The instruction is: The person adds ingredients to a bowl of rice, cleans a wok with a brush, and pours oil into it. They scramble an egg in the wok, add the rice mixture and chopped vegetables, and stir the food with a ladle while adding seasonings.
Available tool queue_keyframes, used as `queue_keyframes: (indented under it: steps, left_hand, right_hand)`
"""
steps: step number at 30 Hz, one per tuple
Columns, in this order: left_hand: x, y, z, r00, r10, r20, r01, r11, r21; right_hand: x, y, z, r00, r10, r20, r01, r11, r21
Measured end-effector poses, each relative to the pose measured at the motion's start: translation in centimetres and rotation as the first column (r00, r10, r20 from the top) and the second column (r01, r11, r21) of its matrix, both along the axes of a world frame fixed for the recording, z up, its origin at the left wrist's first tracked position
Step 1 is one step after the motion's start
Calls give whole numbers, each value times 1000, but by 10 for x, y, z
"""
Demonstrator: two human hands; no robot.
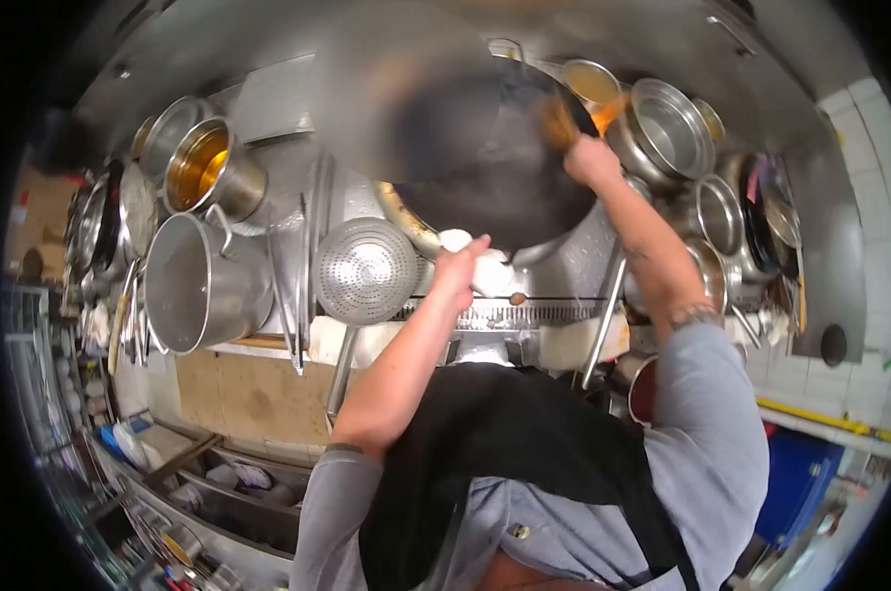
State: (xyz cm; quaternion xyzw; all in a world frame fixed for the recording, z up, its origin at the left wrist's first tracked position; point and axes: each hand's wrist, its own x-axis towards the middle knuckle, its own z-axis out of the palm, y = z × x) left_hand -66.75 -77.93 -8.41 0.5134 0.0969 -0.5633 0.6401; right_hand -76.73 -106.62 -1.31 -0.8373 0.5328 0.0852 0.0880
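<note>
A large dark wok (524, 202) sits tilted over the stove at the center, its inside bare and black. My left hand (455, 274) is closed around a folded white cloth (492, 277) at the wok's near rim. Over the wok's right side, my right hand (593, 163) grips a wok brush (558, 124) with brown bristles, blurred by motion. Something orange (611, 112) shows just beyond that hand. A perforated metal skimmer (366, 268) lies to the left of my left forearm.
On the left stand a deep steel pot (181, 286) and a pot of amber oil (253, 187). Several steel pots, including a wide one (674, 126), crowd the right side. A blurred grey shape (366, 118) covers the upper middle. A grate (563, 313) runs along the stove front.
</note>
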Motion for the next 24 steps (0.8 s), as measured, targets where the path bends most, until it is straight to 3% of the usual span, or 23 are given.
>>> queue_keyframes:
  steps: [2,3,4,5,6,7,8,9,10,11,12,13,14,15,16,17,18,19,20,22,24]
  left_hand:
    - [-1,2,-7,998,-58,38,58,998,-7]
    - [0,2,-9,996,-61,70,60,998,17]
    - [0,0,-9,992,-66,108,62,997,39]
    - [-2,0,-8,992,-35,122,31,999,35]
    - [-4,0,-8,991,8,136,-11,1000,26]
    - [-6,-1,-8,988,61,145,-65,998,21]
    - [-8,2,-6,992,39,116,-43,999,32]
    - [-7,3,0,996,15,91,-19,999,42]
    - [-4,1,3,997,-3,73,0,999,42]
    - [-5,-1,-2,995,-3,100,-2,999,51]
    - [-6,-3,-7,995,7,104,-12,999,45]
    - [-7,-2,-10,994,12,112,-17,999,44]
    - [-7,-2,-12,992,12,124,-17,999,42]
    - [-5,-2,-11,991,9,130,-14,999,35]
    - [-5,-4,-8,991,9,135,-13,1000,26]
    - [-7,-2,-6,990,3,140,-6,1000,24]
    - [-6,-2,-3,989,2,151,-7,999,34]
    - [-5,-4,0,987,11,162,-18,999,42]
    - [-7,-3,0,986,26,165,-36,998,57]
    - [-4,0,-8,994,-13,110,8,999,40]
    - [-3,0,-14,994,10,110,-11,1000,8]
  right_hand:
    - [17,22,-11,922,-113,372,15,967,255]
    - [32,55,-4,900,-305,311,21,744,668]
    - [45,81,-14,888,-343,306,-14,645,764]
    - [48,100,0,960,-132,246,-113,621,775]
    - [43,94,-12,930,165,327,-357,609,708]
    - [27,69,0,905,368,213,-397,552,733]
    - [1,19,14,737,675,-8,-506,560,656]
    - [-25,-31,29,445,866,-229,-638,486,597]
    - [-24,-39,69,725,539,-428,-468,842,268]
    - [-23,-44,110,936,96,-339,-138,985,-104]
    - [-6,-43,124,986,-6,-167,-46,950,-310]
    - [5,-50,114,989,-95,115,132,913,-387]
    - [13,-44,91,854,23,520,131,957,-257]
    - [34,-22,66,802,-297,519,243,955,172]
    - [54,-1,25,982,154,-112,-133,976,174]
    - [73,19,-16,596,655,-464,-595,749,291]
    - [76,57,-33,982,183,53,-183,824,537]
    - [79,96,-49,738,-541,404,10,607,795]
    - [81,104,-38,830,-427,359,-95,526,845]
    - [52,100,7,951,-206,231,-133,403,906]
    - [5,70,45,996,80,40,-81,596,799]
